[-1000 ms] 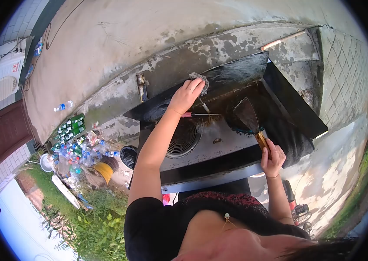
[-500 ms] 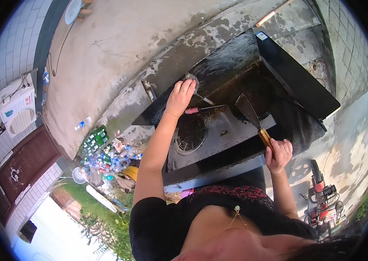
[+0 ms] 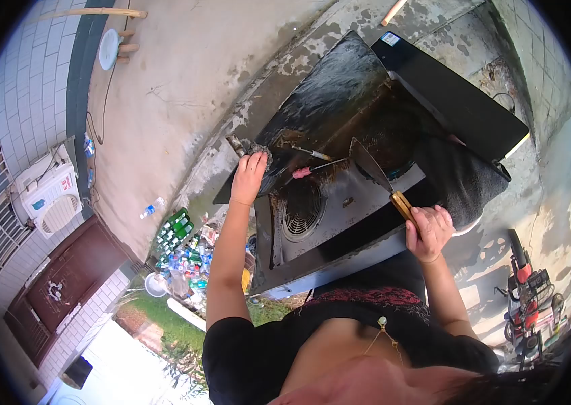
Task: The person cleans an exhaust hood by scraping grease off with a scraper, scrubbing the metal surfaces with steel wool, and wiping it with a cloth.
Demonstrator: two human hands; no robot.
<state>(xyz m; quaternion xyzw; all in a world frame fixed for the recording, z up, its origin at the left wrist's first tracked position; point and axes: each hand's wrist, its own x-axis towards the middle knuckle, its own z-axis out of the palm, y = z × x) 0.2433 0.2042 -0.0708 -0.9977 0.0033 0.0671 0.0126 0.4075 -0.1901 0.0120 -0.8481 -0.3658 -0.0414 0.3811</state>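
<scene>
My left hand (image 3: pixel 250 177) presses a grey wire scrubber (image 3: pixel 260 154) on the left end of the dark upright panel (image 3: pixel 326 81) of a greasy range hood (image 3: pixel 339 223). The fingers are wrapped over the scrubber. In my right hand (image 3: pixel 430 233) is the wooden handle of a scraper (image 3: pixel 370 165), its broad metal blade raised over the hood's dark inside. A screwdriver with a pink handle (image 3: pixel 302 173) lies in the hood, below another slim tool (image 3: pixel 312 154). Dark cloth (image 3: pixel 457 179) drapes over the hood's right end.
Green bottles (image 3: pixel 174 233) and a heap of plastic bottles (image 3: pixel 194 266) lie on the ground at left. A black panel (image 3: pixel 451 94) leans at the hood's far right. A red motorcycle (image 3: pixel 528 297) stands at lower right, an outdoor air-conditioner unit (image 3: pixel 49 192) at left.
My left hand has moved left and down along the panel with the scrubber. My right hand keeps the scraper, its blade now slightly farther left. The whole view has turned.
</scene>
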